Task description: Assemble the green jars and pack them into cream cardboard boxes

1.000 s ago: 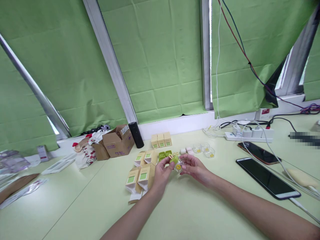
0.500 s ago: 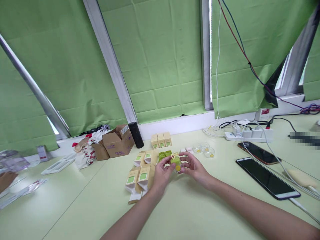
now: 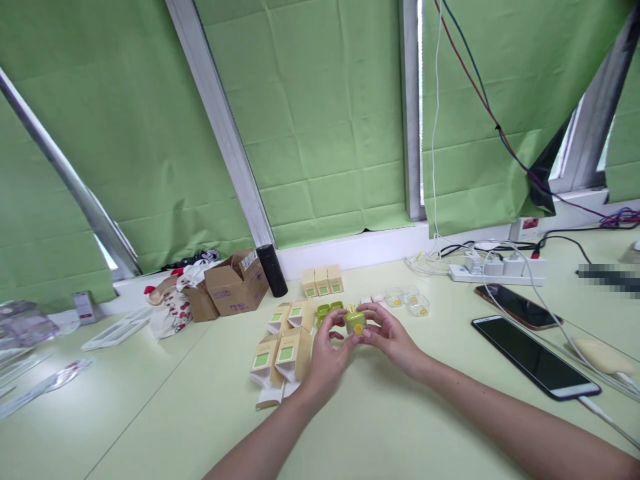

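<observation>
My left hand (image 3: pixel 326 352) and my right hand (image 3: pixel 391 333) meet over the middle of the table, both pinching a small green cube-shaped item (image 3: pixel 355 323) inside a clear case. The fingers of both hands curl round it from either side. Just behind it lie two more green items (image 3: pixel 329 309). Several small tan cartons with green labels (image 3: pixel 284 347) lie to the left of my left hand. Three more tan cartons (image 3: pixel 323 281) stand in a row farther back.
Clear small cases (image 3: pixel 410 300) sit behind my right hand. Two phones (image 3: pixel 534 357) and a power strip (image 3: pixel 495 268) with cables lie at the right. A brown cardboard box (image 3: pixel 235 283) and a black cylinder (image 3: pixel 273 269) stand at the back left.
The green item sat partly out of its clear case; now both hands have closed in on it, and the item looks seated inside the case.
</observation>
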Available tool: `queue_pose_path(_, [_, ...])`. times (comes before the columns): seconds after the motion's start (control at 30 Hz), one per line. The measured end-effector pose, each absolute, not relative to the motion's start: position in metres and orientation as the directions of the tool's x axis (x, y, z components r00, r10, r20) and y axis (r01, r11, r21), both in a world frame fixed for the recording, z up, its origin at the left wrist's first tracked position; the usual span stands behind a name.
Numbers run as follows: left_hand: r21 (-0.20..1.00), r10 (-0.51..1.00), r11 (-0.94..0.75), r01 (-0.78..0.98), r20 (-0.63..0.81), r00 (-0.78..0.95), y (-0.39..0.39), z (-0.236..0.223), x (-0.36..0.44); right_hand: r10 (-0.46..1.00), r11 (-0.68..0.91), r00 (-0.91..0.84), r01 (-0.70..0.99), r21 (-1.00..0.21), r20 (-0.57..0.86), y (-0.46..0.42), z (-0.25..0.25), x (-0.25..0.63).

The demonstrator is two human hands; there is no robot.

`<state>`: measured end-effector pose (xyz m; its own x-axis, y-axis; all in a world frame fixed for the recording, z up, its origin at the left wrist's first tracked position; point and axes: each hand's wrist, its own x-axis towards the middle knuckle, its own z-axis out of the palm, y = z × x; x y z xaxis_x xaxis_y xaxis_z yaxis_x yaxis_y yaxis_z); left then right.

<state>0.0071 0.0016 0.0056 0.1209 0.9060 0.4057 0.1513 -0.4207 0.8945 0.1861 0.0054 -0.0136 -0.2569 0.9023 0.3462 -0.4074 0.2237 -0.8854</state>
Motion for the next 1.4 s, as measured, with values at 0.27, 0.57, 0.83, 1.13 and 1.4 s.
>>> queue_pose_path(0.27, [0.890,0.913,-0.408,0.201,0.400,0.081,0.001,0.006,0.007,0.910,0.242,-0.234,-0.368,-0.898,0.341,0.012,-0.015,0.191])
queue_pose_path(0.57, [0.865,0.890,-0.452,0.216,0.453,0.051,0.000,0.004,0.006,0.909,0.026,-0.327,-0.575,-0.817,0.259,0.005,-0.008,0.188])
queue_pose_path(0.83, [0.850,0.871,-0.492,0.191,0.478,0.115,0.002,-0.002,0.005,0.923,-0.124,-0.349,-0.671,-0.731,0.163,0.015,-0.022,0.190])
queue_pose_path(1.13, [0.867,0.888,-0.459,0.194,0.443,0.121,0.003,-0.004,0.005,0.945,-0.063,-0.280,-0.662,-0.747,0.168,0.013,-0.018,0.191])
queue_pose_path(1.4, [0.916,0.918,-0.390,0.096,0.380,0.113,0.001,-0.001,0.006,0.965,0.075,-0.161,-0.589,-0.805,0.208,0.007,-0.012,0.190])
